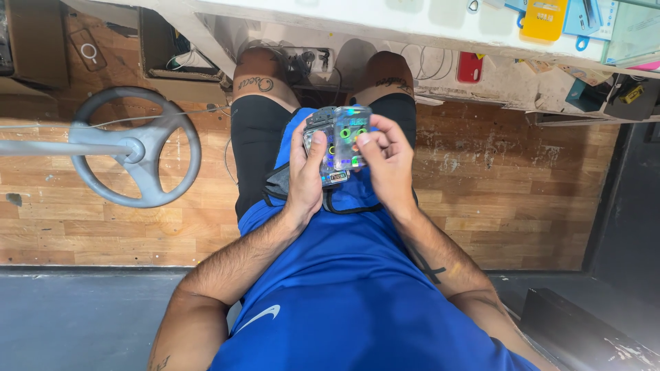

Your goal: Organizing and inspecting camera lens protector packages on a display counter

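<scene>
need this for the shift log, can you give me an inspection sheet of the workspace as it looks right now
surface: wood-plank floor, scuffed; pale counter edge above the knees
job's things: clear, shiny phone case with green rings, held over the lap
clutter: red case under the counter; yellow packet and blue packets on top; cardboard box
grips: left hand wraps the case's left side, thumb on its face; right hand pinches its right edge
cables: power strip with wires between the knees; thin cable across the floor
surroundings: grey ring footrest at left; dark step at lower right
</scene>
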